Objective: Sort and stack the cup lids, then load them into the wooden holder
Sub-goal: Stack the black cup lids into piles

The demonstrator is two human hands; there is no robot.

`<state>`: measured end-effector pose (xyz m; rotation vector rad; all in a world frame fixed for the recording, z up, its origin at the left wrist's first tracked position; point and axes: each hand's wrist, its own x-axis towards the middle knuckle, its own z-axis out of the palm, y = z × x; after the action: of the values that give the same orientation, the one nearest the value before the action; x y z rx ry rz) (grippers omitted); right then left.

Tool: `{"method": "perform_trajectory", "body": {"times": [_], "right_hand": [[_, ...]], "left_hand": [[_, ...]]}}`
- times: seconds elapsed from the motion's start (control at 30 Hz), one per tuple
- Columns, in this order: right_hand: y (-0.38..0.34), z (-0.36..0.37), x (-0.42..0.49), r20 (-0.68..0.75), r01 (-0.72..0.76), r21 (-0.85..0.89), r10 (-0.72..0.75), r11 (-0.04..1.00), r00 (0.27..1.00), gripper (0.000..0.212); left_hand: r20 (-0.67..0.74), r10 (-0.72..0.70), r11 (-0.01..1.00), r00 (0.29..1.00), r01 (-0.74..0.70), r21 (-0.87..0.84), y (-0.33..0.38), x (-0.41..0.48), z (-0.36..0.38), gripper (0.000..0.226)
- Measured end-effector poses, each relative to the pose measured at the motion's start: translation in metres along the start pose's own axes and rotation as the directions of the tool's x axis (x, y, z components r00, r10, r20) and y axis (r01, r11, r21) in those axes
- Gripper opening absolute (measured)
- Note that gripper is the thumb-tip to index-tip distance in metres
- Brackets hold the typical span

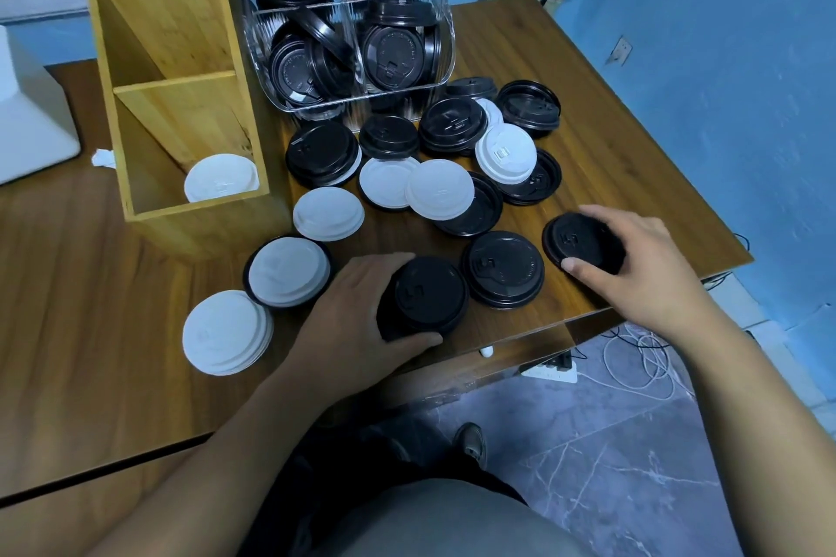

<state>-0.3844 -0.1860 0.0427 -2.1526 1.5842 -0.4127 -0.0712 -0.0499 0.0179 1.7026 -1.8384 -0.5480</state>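
Sorting blacks: my left hand (357,308) grips black lid stack (427,296) lower centre, right hand (633,258) curls round loose black lid (572,240), probably single, centre right; next nest it, then wooden holder (149,36) upper left.

Wooden holder (199,235) sits rear left on the table (633,158), compartments running front to back, with one holder lid (219,179) in the nearest. Clear bin (441,9) is just right of it and further back, both sections full of lids. Loose lids (439,190) lie before the bin, several overlapping. Along the front edge, left to right: front-left stack (224,332), mid-left stack (289,271), lid stack (425,294) in left hand (357,308), single lid (504,269), outer lid (574,240) under right hand (633,258).
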Motion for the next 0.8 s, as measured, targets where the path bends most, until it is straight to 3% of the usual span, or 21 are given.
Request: {"method": "perform_trajectory", "body": {"times": [0.27, 0.47, 0.6, 0.73, 0.8], "right_hand": [[-0.014, 0.003, -0.005, -0.194, 0.001, 0.087, 0.016, 0.996, 0.981, 0.062], [-0.008, 0.013, -0.006, -0.126, -0.037, -0.018, 0.035, 0.999, 0.991, 0.061], [-0.014, 0.012, -0.005, -0.179, -0.061, 0.008, 0.062, 0.998, 0.982, 0.059], [-0.018, 0.009, -0.002, -0.138, -0.086, -0.12, 0.069, 0.989, 0.988, 0.063], [-0.031, 0.006, -0.006, -0.177, 0.001, -0.134, -0.025, 0.991, 0.984, 0.064]], "left_hand": [[-0.036, -0.074, 0.986, 0.997, 0.068, -0.154, 0.003, -0.001, -0.004, 0.082], [-0.132, -0.161, 0.944, 0.978, 0.114, -0.311, 0.002, -0.001, -0.009, 0.071], [-0.148, -0.206, 0.925, 0.967, 0.143, -0.351, -0.001, -0.001, -0.006, 0.076], [-0.15, -0.191, 0.933, 0.97, 0.131, -0.336, 0.002, -0.002, -0.008, 0.072], [-0.143, -0.158, 0.955, 0.977, 0.114, -0.272, 0.004, -0.002, -0.008, 0.072]]}}
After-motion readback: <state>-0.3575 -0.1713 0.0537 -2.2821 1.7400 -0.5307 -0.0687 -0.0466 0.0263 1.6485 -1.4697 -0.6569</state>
